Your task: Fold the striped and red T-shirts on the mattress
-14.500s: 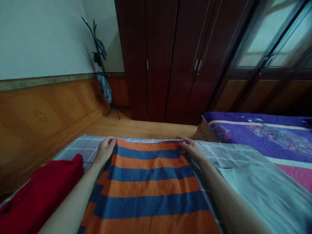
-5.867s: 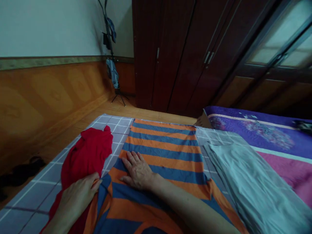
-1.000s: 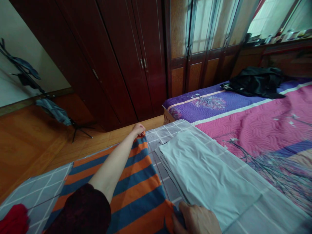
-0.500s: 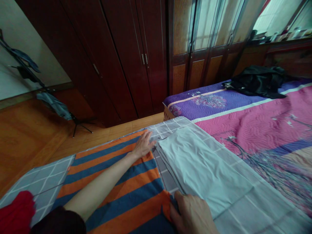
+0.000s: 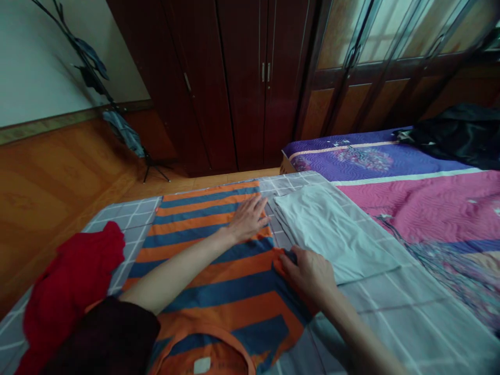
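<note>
An orange and blue striped shirt (image 5: 219, 284) lies spread on a grey checked cloth (image 5: 425, 307), its neckline toward me. My left hand (image 5: 249, 217) rests flat on the shirt's right edge near the far end, fingers apart. Nearer to me, my right hand (image 5: 310, 271) pinches the shirt's right side by the sleeve. Just right of both hands lies a folded pale grey-green garment (image 5: 336, 234). A crumpled red cloth (image 5: 78, 276) sits left of the shirt, partly behind my dark sleeve.
Beyond the checked surface stand dark red wardrobes (image 5: 250, 120). A bed with a purple and pink cover (image 5: 422, 203) is at the right, with a black garment (image 5: 461, 135) on it. A thin stand (image 5: 150, 161) with hanging cloths is at the back left.
The view has shifted left and down, showing the shirt's neckline and more of the red cloth. My left hand has slid slightly nearer along the shirt's edge; my right hand keeps its grip.
</note>
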`<state>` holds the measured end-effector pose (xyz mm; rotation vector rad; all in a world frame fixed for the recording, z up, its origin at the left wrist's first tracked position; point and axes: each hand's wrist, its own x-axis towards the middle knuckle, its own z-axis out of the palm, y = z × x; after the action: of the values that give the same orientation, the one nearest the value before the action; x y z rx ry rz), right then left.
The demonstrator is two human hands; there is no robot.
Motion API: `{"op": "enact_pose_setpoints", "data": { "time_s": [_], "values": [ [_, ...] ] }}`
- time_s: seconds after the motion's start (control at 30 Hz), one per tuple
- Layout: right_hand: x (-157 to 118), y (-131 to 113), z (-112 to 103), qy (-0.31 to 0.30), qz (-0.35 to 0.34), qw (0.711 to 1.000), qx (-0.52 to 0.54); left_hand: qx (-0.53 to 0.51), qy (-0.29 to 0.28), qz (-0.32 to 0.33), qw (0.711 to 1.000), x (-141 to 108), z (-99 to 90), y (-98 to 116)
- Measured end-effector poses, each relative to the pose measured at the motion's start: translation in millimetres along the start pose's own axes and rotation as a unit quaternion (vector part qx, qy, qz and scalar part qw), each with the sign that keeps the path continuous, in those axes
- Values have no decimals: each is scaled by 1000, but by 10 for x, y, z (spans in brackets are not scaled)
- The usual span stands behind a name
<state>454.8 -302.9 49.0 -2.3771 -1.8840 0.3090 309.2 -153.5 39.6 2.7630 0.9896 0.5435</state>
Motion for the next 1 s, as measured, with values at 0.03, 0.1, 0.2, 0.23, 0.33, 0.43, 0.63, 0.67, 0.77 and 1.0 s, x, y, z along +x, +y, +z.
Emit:
{"op": "enact_pose_setpoints", "data": {
  "time_s": [0.03, 0.1, 0.2, 0.23, 0.33, 0.43, 0.63, 0.67, 0.77, 1.0],
  "values": [
    [5, 7, 1, 1, 4, 1000, 5, -30, 8, 12, 999, -188, -129, 114],
    [12, 29, -2, -4, 12, 1000, 23, -89, -19, 32, 995, -648, -336, 386],
    [0, 52, -10, -27, 8, 998, 55, -95, -130, 122, 979, -1398, -417, 798],
    [-10, 51, -8, -37, 1, 997, 62, -77, -141, 137, 977, -1610, -387, 904],
    [-49, 29, 13, -58, -15, 994, 93, -25, -139, 130, 981, -1997, -237, 1082],
    [-80, 21, 26, -66, 4, 970, 233, -30, -124, 107, 986, -2051, -159, 1096],
    [-101, 91, 8, -17, 58, 922, 382, -96, -113, 75, 986, -1981, -172, 1046],
    [-105, 93, 19, -12, 63, 924, 378, -87, -116, 73, 987, -1985, -154, 1045],
    [-114, 80, 81, -29, 65, 928, 366, -80, -128, 70, 986, -1993, -78, 1043],
    [-72, 125, 101, -48, 73, 945, 316, -89, -117, 24, 989, -1966, 30, 1006]
  ]
}}
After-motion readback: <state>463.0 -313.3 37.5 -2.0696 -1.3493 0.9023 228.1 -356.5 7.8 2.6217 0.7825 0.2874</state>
